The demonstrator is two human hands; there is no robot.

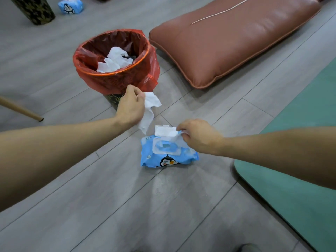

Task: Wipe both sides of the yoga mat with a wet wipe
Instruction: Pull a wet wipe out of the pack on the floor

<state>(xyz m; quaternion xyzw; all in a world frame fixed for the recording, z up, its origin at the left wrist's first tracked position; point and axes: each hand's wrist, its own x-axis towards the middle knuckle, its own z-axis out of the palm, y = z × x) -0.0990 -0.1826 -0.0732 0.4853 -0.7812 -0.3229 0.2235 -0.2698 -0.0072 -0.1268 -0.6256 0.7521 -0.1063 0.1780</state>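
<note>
The green yoga mat (298,182) lies flat on the grey floor (109,206) at my four o'clock. Ahead of me sits the blue wipes pack (168,153), its white lid (165,130) flipped up; my right hand (198,136) pinches that lid at its edge. At eleven o'clock of the pack, my left hand (131,106) grips a white wet wipe (150,110) that hangs down. Beyond, at eleven o'clock, a red-lined bin (116,60) holds crumpled wipes; a brown cushion (234,37) lies at one o'clock.
</note>
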